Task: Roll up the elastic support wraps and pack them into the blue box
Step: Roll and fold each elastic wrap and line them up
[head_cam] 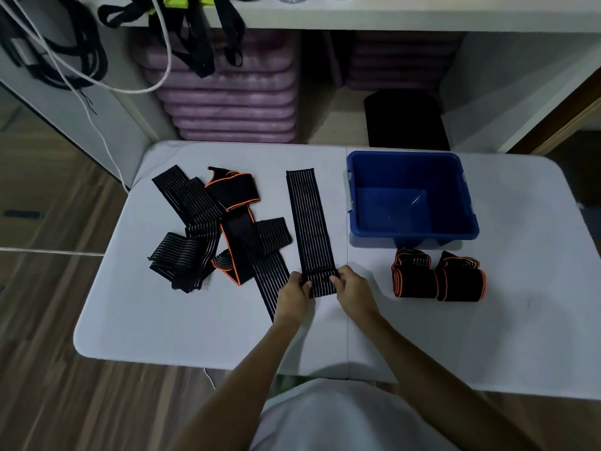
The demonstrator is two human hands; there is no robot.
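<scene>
Scene was dim, bluish cast — soft shadows under the blue box [411, 193]; wide-angle bending at edges, slight softness throughout.

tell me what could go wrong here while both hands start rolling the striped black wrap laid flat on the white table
1. The left hand and right hand pinch only the near end of the long black striped elastic wrap; uneven rolling may skew the roll.
2. The tangled pile of black and orange-edged wraps lies close on the left, so a loose strip may catch.
3. The two rolled orange-edged wraps sit outside the blue plastic box and may unroll.
</scene>
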